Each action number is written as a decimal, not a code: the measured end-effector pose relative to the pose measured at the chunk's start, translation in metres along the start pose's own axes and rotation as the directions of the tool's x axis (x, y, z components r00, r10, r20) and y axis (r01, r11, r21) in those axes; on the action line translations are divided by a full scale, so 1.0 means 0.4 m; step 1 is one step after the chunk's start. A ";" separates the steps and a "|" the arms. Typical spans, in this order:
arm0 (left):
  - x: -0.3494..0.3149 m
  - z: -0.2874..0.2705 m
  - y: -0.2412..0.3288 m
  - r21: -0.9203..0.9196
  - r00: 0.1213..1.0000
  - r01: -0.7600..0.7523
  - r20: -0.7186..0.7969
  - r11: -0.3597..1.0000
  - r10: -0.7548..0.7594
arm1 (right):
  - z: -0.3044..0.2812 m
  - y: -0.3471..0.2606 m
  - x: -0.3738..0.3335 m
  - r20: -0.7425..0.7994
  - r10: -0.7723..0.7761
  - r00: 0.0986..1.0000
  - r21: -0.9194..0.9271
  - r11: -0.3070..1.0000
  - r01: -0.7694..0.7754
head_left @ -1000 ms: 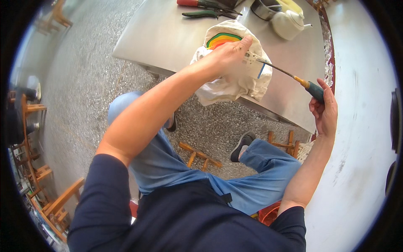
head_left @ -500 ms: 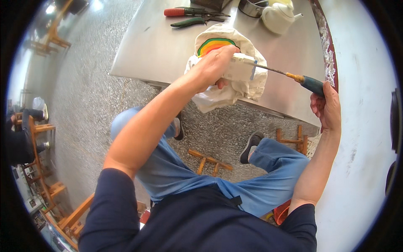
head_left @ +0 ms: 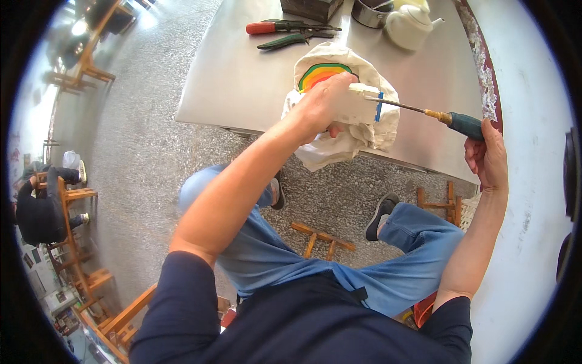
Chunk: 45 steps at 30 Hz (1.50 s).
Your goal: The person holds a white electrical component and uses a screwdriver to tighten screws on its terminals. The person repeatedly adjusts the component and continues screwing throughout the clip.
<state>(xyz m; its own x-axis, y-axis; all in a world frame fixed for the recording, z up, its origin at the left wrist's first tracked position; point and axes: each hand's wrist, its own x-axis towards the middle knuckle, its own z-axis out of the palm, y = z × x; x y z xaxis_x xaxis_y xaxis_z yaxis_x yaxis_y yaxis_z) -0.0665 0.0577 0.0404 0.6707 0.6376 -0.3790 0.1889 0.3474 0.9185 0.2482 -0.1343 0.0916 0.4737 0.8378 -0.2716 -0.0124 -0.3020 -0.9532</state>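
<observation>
My left hand (head_left: 326, 102) is closed around a small white block-shaped device (head_left: 359, 105) with a blue strip on its right end. Most of its left side is hidden by my fingers. Under it, a cream cloth bag (head_left: 383, 138) with a rainbow-coloured print lies crumpled, partly hanging over the table's near edge. In my right hand (head_left: 490, 159) is a screwdriver (head_left: 465, 125) with a dark green handle and yellow collar, gripped by the handle's end. Its long shaft points left, and the tip meets the device's right end; whether it sits in a screw is too small to tell.
On the metal table (head_left: 224, 73) lie red-handled pliers (head_left: 267, 28) and green-handled cutters (head_left: 288, 41). Behind them stand a dark box (head_left: 312, 8), a metal pot (head_left: 370, 15) and a white teapot (head_left: 407, 27). A white wall (head_left: 533, 200) rises at right; another person (head_left: 41, 212) sits far left.
The whole view has shifted, so everything appears further right and slightly lower. The device's blue end shows more plainly. Both hands keep their holds, with the screwdriver tip still at the device.
</observation>
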 end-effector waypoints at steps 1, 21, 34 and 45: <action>-0.002 0.002 0.004 -0.006 1.000 0.015 -0.001 1.000 -0.015 | 0.003 0.000 0.002 -0.040 -0.002 0.999 -0.009 1.000 0.001; -0.001 0.001 0.001 -0.014 1.000 0.012 -0.015 1.000 -0.012 | 0.008 0.016 0.016 -0.197 -0.054 0.979 -0.039 0.998 0.047; -0.004 0.000 0.010 -0.035 0.998 0.056 0.007 0.998 -0.056 | 0.018 -0.031 -0.019 -0.076 -0.150 0.986 0.014 0.988 0.151; -0.004 0.001 0.011 0.033 0.999 0.039 -0.005 0.999 -0.038 | 0.000 0.009 0.016 -0.238 -0.158 0.958 -0.023 0.987 0.157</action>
<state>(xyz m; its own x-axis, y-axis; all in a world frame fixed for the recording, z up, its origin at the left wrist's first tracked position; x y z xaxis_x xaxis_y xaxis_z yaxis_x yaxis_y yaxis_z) -0.0665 0.0580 0.0451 0.6595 0.6270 -0.4146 0.2380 0.3490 0.9064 0.2511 -0.1301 0.0863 0.6656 0.7422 -0.0784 0.0826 -0.1777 -0.9806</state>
